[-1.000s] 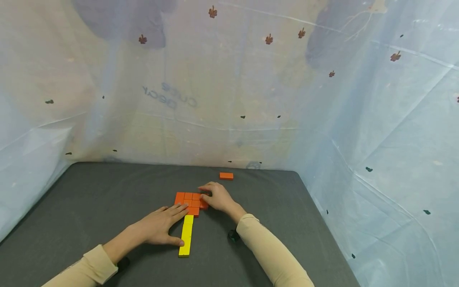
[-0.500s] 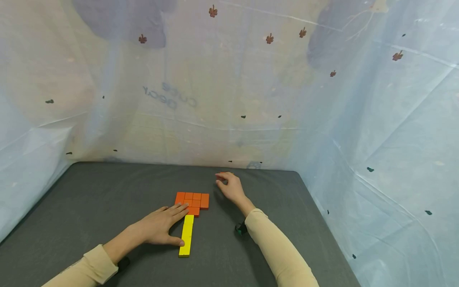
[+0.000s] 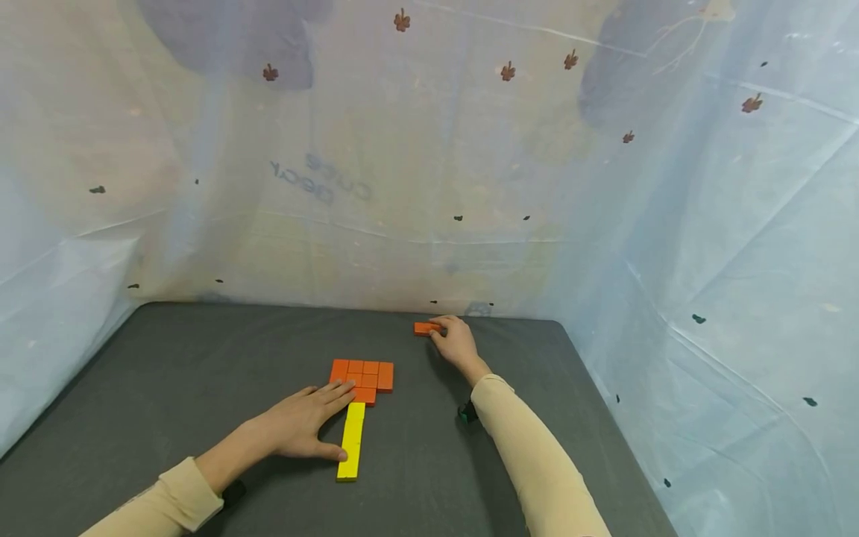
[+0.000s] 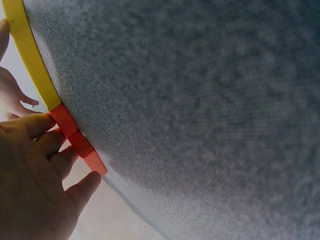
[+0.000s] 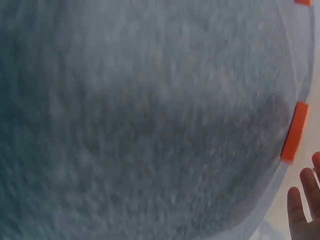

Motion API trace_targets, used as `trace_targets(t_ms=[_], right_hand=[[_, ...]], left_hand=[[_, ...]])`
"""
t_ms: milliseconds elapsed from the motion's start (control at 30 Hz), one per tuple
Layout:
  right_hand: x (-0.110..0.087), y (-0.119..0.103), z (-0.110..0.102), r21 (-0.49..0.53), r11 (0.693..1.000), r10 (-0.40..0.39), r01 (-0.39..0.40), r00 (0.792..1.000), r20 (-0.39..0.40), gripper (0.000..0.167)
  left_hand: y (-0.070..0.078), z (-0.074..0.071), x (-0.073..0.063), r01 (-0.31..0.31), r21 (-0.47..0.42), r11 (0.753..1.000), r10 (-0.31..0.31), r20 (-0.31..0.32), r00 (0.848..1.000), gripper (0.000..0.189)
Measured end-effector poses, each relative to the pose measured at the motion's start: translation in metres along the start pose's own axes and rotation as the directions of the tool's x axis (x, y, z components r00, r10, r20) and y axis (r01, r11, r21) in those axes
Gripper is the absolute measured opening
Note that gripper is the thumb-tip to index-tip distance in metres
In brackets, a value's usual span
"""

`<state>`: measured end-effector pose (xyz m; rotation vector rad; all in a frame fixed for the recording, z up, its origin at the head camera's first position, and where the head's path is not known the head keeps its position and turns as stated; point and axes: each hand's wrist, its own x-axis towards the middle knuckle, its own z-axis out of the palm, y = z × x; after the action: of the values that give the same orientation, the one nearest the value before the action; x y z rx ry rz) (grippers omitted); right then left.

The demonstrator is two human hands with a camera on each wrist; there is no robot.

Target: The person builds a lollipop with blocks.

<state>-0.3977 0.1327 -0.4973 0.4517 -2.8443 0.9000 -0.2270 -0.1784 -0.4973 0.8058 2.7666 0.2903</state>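
Observation:
My left hand [image 3: 303, 424] lies spread with its fingertips on the left side of a flat group of orange blocks [image 3: 369, 395]. Its thumb touches the edge of a long yellow strip [image 3: 351, 447] that runs toward me from those blocks. In the left wrist view, several fingertips line up along the orange blocks [image 4: 80, 145], end to end with the yellow strip [image 4: 32, 55]. At the back, my right hand [image 3: 459, 347] reaches to the right end of a single orange block [image 3: 423, 329]. The right wrist view has the fingers extended beside that block [image 5: 295, 131].
A dark grey cloth-covered table [image 3: 235, 350] carries all the blocks. Behind it and on the right hang pale translucent sheets [image 3: 376, 261] with small leaf marks. The single block lies close to the table's back edge.
My right hand has left the right side of the orange group, where a block now shows uncovered, and moved back and right to the single block. The left hand stays put.

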Motion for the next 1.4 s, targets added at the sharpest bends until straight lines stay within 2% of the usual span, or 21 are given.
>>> trace_targets(t_ms=[133,300,633,833,1133,1400], right_hand=[[0.004,0.006,-0.004,-0.058,0.997,0.056,-0.053,0.997,0.057,0.038],[0.006,0.012,-0.005,-0.093,0.993,0.074,-0.066,0.993,0.088,0.039],[0.004,0.022,-0.003,-0.14,0.99,0.048,-0.036,0.995,0.086,0.033],[0.003,0.021,-0.002,-0.121,0.992,0.046,-0.038,0.997,0.069,0.024],[0.002,0.02,0.001,-0.143,0.99,0.005,0.005,0.997,0.072,0.014],[-0.004,0.012,0.0,-0.088,0.989,-0.113,0.12,0.991,0.074,0.015]], left_hand=[[0.001,0.0,0.001,0.001,0.001,1.0,-0.001,0.002,1.0,0.114],[0.001,-0.001,0.002,0.002,-0.001,1.0,-0.002,0.001,1.0,0.113],[0.001,0.001,0.002,-0.035,-0.003,0.999,0.035,-0.016,0.999,0.113],[0.001,0.001,0.002,-0.022,0.002,1.0,0.022,-0.011,1.0,0.113],[0.002,-0.003,0.002,0.006,-0.015,1.0,-0.006,0.009,1.0,0.111],[0.002,-0.002,0.002,0.032,-0.022,0.999,-0.032,0.031,0.999,0.111]])
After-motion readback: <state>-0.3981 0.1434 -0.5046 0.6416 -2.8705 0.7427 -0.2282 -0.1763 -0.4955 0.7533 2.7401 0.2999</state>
